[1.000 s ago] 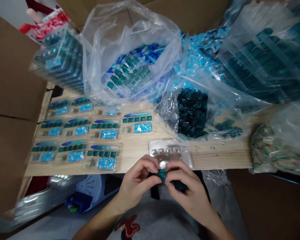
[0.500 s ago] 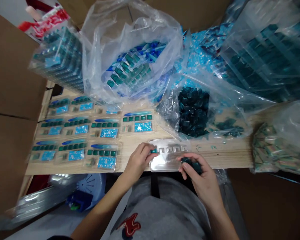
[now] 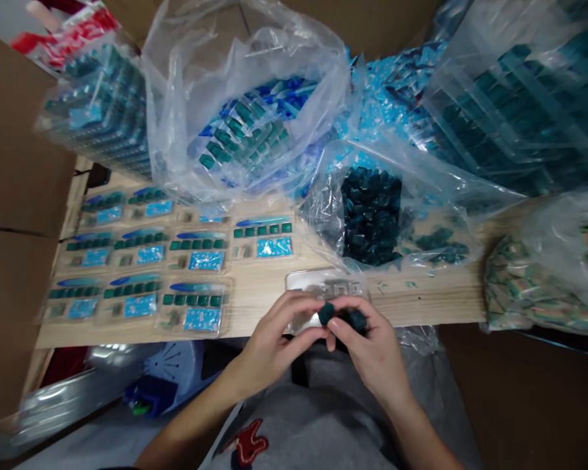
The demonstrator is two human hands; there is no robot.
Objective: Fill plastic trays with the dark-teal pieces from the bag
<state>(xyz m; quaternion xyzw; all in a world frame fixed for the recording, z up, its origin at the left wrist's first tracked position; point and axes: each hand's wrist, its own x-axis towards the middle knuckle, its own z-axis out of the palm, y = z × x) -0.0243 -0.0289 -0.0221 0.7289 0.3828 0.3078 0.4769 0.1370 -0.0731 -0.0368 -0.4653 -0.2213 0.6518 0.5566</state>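
A small dark green block (image 3: pixel 326 313) is between my two hands, above the near edge of the bench. My left hand (image 3: pixel 279 336) has its index finger and thumb at the block's left side. From the right, the fingers of my right hand (image 3: pixel 372 346) meet the same block, while more dark green blocks (image 3: pixel 357 320) are tucked in its palm. Below and behind the hands lies a clear plastic tray (image 3: pixel 316 277) with a row of square hollows. My hands cover much of it, so the contents of its left hollow cannot be made out.
Filled trays (image 3: pixel 196 303) with green blocks, blue pens and blue packets stand in rows at left. Behind are an open bag of blue pens (image 3: pixel 294 91), a bag of dark green blocks (image 3: pixel 372 215) and stacked packs (image 3: pixel 98 111). A bag of striped pieces (image 3: pixel 519 287) sits right.
My left hand has left the tray's left hollow and moved right to meet my right hand, which has come left. The view has shifted slightly.
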